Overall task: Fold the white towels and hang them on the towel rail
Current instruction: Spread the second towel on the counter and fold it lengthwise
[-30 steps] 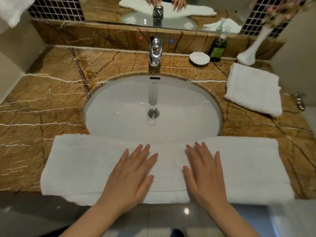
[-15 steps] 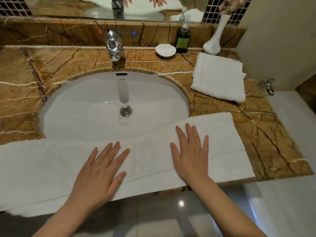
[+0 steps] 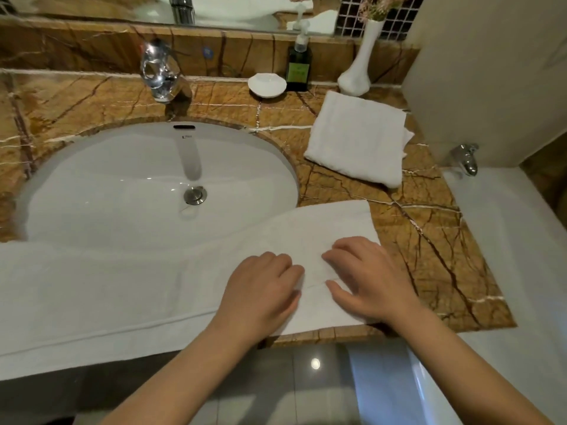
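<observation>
A long white towel (image 3: pixel 122 289), folded into a strip, lies along the front edge of the marble counter (image 3: pixel 429 240) and over the near rim of the sink (image 3: pixel 92 191). Both of my hands are on its right end, close together. My left hand (image 3: pixel 260 289) has its fingers curled into the cloth, and a small crease rises at its fingertips. My right hand (image 3: pixel 365 280) pinches the cloth between its curled fingers and thumb. A second white towel (image 3: pixel 356 139), folded into a square, lies at the back right of the counter. No towel rail is in view.
A chrome tap (image 3: pixel 159 72) stands behind the sink. A white soap dish (image 3: pixel 267 84), a dark soap bottle (image 3: pixel 298 67) and a white vase (image 3: pixel 359 65) line the back ledge. A white bathtub edge (image 3: pixel 503 240) with a chrome fitting (image 3: pixel 466 157) borders the counter's right side.
Both hands slid right along the towel to its right end and went from flat, spread fingers to curled fingers taking hold of the cloth. My view swung right.
</observation>
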Tool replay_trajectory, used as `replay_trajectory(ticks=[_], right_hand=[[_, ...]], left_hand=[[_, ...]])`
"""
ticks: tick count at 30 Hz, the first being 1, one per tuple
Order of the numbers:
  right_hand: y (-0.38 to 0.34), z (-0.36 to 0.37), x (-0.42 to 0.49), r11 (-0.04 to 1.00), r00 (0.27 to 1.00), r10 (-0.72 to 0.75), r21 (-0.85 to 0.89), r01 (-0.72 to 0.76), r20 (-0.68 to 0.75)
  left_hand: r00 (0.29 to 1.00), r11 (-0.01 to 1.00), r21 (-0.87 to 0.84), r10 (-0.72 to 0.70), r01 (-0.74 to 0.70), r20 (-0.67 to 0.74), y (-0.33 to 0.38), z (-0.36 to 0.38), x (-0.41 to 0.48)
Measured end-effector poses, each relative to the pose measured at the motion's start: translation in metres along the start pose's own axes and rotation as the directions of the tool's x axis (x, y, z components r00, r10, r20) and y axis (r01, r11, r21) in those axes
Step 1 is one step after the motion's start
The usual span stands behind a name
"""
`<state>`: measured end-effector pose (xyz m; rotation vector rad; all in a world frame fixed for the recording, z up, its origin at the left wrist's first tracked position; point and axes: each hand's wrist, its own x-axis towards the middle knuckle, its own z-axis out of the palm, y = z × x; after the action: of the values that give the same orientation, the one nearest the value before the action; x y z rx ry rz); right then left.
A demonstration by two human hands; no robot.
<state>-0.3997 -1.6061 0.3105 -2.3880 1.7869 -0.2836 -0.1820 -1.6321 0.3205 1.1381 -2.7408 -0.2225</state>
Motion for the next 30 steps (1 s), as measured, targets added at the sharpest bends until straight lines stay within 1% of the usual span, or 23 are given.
replay_trajectory(ticks=[3,6,8,11,13,17,19,22,23,24,27,28,30], right_hand=[[0.008,-0.003,0.008,0.991,0.993,-0.114,-0.078,0.112,-0.032],[0.013,-0.005,0.01,0.983,0.986,-0.166,-0.079,0.163,-0.032],[0.013,-0.004,0.009,0.984,0.982,-0.168,-0.069,0.162,-0.091],[0.01,0.0,0.009,0.988,0.967,-0.146,-0.076,0.133,-0.209],[0.009,0.003,0.008,0.991,0.96,-0.122,-0.082,0.104,-0.251],[0.008,-0.003,0.012,0.995,0.946,-0.1,-0.046,0.09,-0.309],[0.006,-0.015,0.016,0.988,0.911,-0.151,-0.079,0.13,-0.385],[-0.001,-0.027,0.01,0.976,0.832,-0.214,-0.149,0.16,-0.511],[-0.004,-0.026,0.002,0.974,0.829,-0.22,-0.16,0.159,-0.514],[-0.005,-0.022,-0.007,0.974,0.844,-0.218,-0.167,0.154,-0.49],[-0.001,-0.002,-0.034,0.983,0.939,-0.153,-0.144,0.113,-0.308],[0.002,0.002,-0.038,0.99,0.959,-0.118,-0.11,0.092,-0.257],[0.009,0.006,-0.041,0.996,0.974,-0.074,-0.057,0.064,-0.213]], left_hand=[[0.999,0.996,0.083,-0.031,0.032,-0.022,0.001,0.003,0.011],[0.994,0.989,0.117,-0.086,0.094,-0.072,0.002,0.004,0.014],[0.987,0.987,0.101,-0.116,0.127,-0.113,0.004,0.006,0.015],[0.984,0.992,0.08,-0.08,0.094,-0.161,0.004,0.015,0.011],[0.982,0.995,0.056,-0.075,0.086,-0.173,0.004,0.025,0.006],[0.966,0.989,0.025,-0.136,0.145,-0.22,0.006,0.033,0.003],[0.958,0.989,0.032,-0.132,0.145,-0.255,0.008,0.033,0.004],[0.944,0.99,0.041,-0.115,0.134,-0.31,0.011,0.032,0.005],[0.943,0.991,0.043,-0.105,0.125,-0.317,0.013,0.031,0.005],[0.945,0.992,0.047,-0.094,0.114,-0.314,0.014,0.03,0.005],[0.959,0.994,0.084,-0.046,0.072,-0.279,0.016,0.026,0.006],[0.963,0.994,0.094,-0.034,0.061,-0.266,0.016,0.024,0.006],[0.971,0.995,0.094,-0.022,0.046,-0.237,0.014,0.022,0.002]])
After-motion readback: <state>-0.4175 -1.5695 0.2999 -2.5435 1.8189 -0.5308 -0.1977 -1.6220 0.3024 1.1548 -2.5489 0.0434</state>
